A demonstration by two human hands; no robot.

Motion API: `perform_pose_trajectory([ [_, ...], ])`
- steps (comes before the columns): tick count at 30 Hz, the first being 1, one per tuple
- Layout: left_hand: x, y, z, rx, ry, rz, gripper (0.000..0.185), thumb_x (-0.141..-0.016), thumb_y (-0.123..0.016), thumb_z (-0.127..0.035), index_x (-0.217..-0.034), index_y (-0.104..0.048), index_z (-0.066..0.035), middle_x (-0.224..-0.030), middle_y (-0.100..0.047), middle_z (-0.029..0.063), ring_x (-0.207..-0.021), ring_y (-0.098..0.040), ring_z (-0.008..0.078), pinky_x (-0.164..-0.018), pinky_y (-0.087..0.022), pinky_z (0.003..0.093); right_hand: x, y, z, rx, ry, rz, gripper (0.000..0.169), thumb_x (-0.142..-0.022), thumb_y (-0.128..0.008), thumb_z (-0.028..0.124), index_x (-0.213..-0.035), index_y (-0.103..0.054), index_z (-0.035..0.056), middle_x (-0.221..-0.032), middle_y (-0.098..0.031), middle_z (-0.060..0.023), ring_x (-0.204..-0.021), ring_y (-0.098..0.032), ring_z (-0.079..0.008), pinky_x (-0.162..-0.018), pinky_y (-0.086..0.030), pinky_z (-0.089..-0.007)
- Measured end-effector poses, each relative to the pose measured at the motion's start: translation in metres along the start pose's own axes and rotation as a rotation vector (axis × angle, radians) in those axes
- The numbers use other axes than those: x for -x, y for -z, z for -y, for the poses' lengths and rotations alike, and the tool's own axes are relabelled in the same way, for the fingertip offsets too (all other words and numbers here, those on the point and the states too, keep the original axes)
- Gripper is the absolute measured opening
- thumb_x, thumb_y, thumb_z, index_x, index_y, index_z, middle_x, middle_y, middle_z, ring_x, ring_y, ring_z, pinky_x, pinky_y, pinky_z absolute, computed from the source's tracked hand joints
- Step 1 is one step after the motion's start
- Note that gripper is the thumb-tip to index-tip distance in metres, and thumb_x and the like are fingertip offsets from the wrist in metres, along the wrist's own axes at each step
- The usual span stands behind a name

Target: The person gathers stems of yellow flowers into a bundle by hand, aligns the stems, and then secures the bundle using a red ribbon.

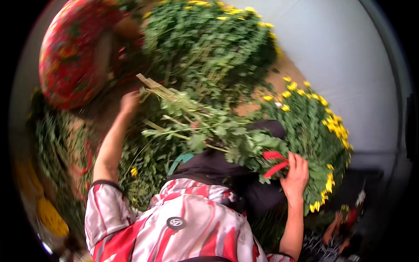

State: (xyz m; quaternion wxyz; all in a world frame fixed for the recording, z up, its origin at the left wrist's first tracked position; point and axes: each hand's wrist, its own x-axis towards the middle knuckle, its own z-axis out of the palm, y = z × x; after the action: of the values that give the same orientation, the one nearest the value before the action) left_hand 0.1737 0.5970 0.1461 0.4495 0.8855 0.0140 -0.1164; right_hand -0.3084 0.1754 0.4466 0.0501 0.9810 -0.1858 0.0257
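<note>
A bundle of leafy chrysanthemum stems [226, 131] lies across my lap, over my dark trousers [216, 167]. Its pale cut ends [157, 86] point to the upper left. My left hand [131, 102] is beside those ends, fingers curled near a few leaves; blur hides whether it grips any. On the right, my right hand [296, 177] has its fingers at the narrow end of a red forked piece [275, 163], over the foliage. Whether that piece is ribbon or tool handles is unclear. Yellow blooms [337, 127] fan out beyond this hand.
A large pile of yellow-flowered stems [209, 49] lies ahead. Close by at upper left is a person in red floral cloth [68, 62]. More cut greenery [55, 140] covers the left ground. At lower right, another person's hands [337, 221] show. Grey sheeting [340, 59] borders the right.
</note>
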Motion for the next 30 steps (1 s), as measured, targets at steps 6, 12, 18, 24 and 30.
perform_pose_trajectory([
  [6,0.074,0.027,-0.024,-0.444,-0.282,0.055,0.048,-0.094,-0.046,-0.049,-0.12,-0.064,-0.013,-0.103,-0.07,0.009,-0.088,-0.069,0.0249,-0.072,-0.055,0.0408,0.009,-0.007,-0.016,0.183,-0.002,-0.192,0.056,-0.067,-0.064,0.001,-0.122,-0.055,0.0095,-0.098,-0.053,-0.0096,-0.089,-0.052,-0.0277,-0.075,-0.047,-0.0384],
  [12,0.203,-0.11,-0.053,-0.407,-0.482,1.065,0.044,-0.094,-0.049,-0.045,-0.119,-0.063,-0.012,-0.099,-0.07,0.0098,-0.083,-0.069,0.0259,-0.069,-0.055,0.0424,0.088,0.038,-0.062,0.631,-0.363,-0.32,0.046,-0.081,-0.059,0.018,-0.127,-0.054,0.016,-0.094,-0.048,-0.0056,-0.09,-0.046,-0.0219,-0.074,-0.043,-0.0347],
  [18,0.19,-0.135,-0.041,-0.712,-0.219,1.361,0.041,-0.093,-0.052,-0.04,-0.118,-0.063,-0.01,-0.095,-0.069,0.0105,-0.079,-0.068,0.0269,-0.066,-0.055,0.044,0.223,0.091,-0.112,0.782,-0.692,-0.218,0.048,-0.074,-0.068,0.009,-0.12,-0.063,0.0177,-0.09,-0.057,-0.0043,-0.087,-0.055,-0.0203,-0.076,-0.051,-0.0346],
  [24,0.11,-0.132,-0.063,-0.902,-0.038,1.259,0.038,-0.092,-0.055,-0.036,-0.117,-0.063,-0.009,-0.091,-0.068,0.0113,-0.075,-0.068,0.0279,-0.064,-0.056,0.0456,0.327,0.116,-0.069,0.694,-0.881,-0.064,0.054,-0.067,-0.072,0.006,-0.119,-0.064,0.0138,-0.089,-0.058,-0.0087,-0.087,-0.058,-0.0261,-0.073,-0.05,-0.036],
  [30,0.047,-0.159,-0.104,-1.043,-0.01,1.191,0.035,-0.091,-0.059,-0.032,-0.117,-0.062,-0.008,-0.087,-0.067,0.012,-0.07,-0.068,0.0288,-0.061,-0.056,0.0472,0.405,0.117,0.016,0.642,-1.219,0.054,0.061,-0.061,-0.074,0.004,-0.12,-0.063,0.0169,-0.097,-0.061,-0.008,-0.089,-0.06,-0.0261,-0.075,-0.052,-0.0372],
])
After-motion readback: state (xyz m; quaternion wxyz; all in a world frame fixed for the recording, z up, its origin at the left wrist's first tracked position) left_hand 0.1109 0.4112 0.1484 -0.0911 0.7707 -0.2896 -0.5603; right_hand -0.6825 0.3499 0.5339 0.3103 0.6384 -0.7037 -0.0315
